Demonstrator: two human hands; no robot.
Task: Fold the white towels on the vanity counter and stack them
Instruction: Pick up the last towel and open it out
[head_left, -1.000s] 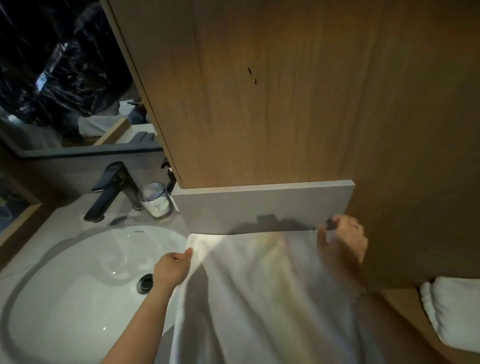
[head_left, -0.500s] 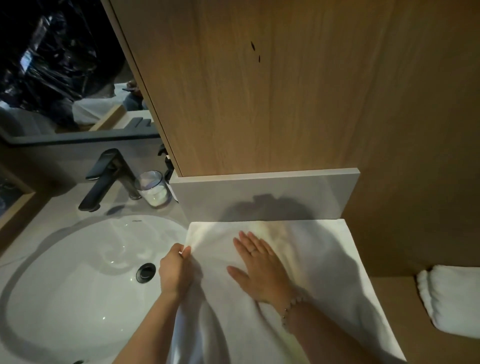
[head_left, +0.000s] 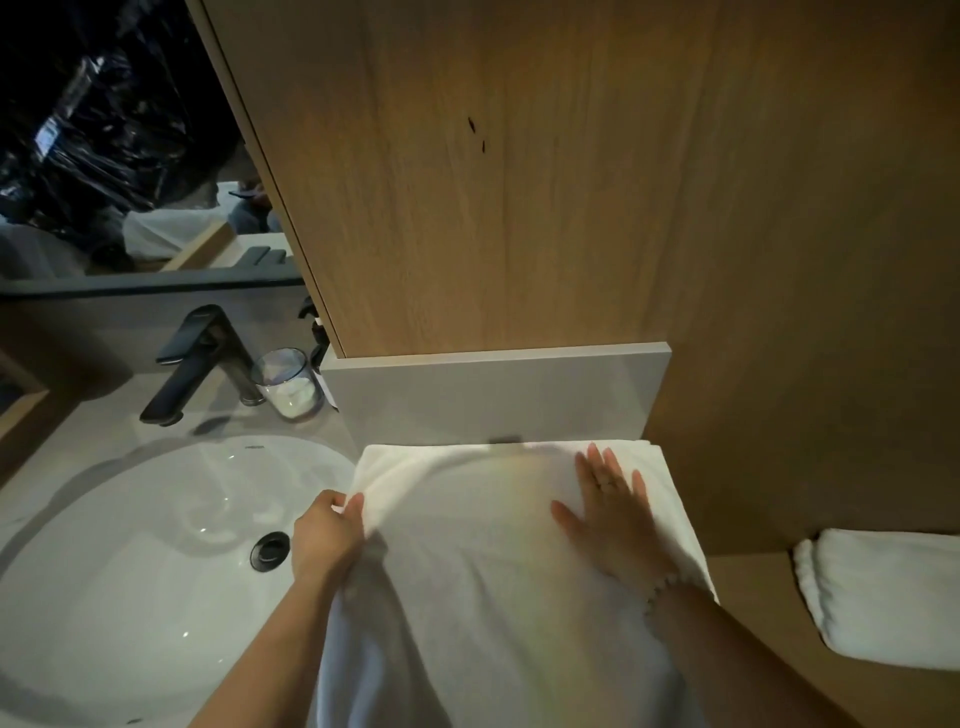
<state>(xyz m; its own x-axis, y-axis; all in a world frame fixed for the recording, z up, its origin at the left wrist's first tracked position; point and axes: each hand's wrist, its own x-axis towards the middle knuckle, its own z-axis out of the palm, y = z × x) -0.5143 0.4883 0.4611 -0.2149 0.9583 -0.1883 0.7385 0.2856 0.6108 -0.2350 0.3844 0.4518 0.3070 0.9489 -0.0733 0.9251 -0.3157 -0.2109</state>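
We look down on a vanity surface (head_left: 104, 415) in dim light. A white towel (head_left: 493, 571) lies spread over the part of the surface to the right of the sink (head_left: 130, 545). Its far edge runs along the foot of a grey upstand (head_left: 493, 395), and its near end runs out of view at the bottom.

The left hand (head_left: 324, 540) is at the towel's left edge, next to the sink rim. Its grip is closed, and the fingers and thumb pinch a raised fold of cloth near the far left corner. The right hand (head_left: 608, 514) lies flat on the towel near the far right corner. Its grip is fully open, with the fingers straight, slightly spread and pressing down on the cloth. We see a ring (head_left: 605, 484) on one finger and a beaded bracelet (head_left: 662, 590) at the wrist.

A folded white towel (head_left: 883, 597) rests well apart to the right, on a wooden ledge (head_left: 753, 597), and is partly cut off by the frame.

The sink is white and oval, with a dark drain (head_left: 269, 551). Behind it stands a black tap (head_left: 202, 358), and just to the right of the tap is a clear glass (head_left: 288, 384) holding something white. A tall wooden panel (head_left: 519, 182) rises above the upstand. At upper left a mirror (head_left: 104, 156) shows dark shapes we cannot make out.
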